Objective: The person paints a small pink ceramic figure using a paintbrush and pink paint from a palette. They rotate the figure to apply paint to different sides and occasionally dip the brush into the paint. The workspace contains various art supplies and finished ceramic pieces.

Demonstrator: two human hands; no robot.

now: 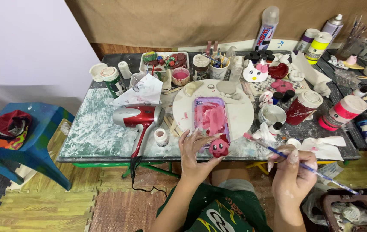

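Painting appears to be in hand: the left hand [194, 154] clamps a small red figurine [219, 146] at the table's [102, 137] near edge, just before the pink-smeared purple palette tray [210, 117], while the right hand [293, 172] pinches a blue-handled brush [299, 163], its pink tip near the figurine but apart from it. The next stroke calls for a steady tip (the piece is small). Containers: red jars with white lids [318, 109] at right, a green-labelled jar [114, 80] at left, spray cans [316, 41] at rear.
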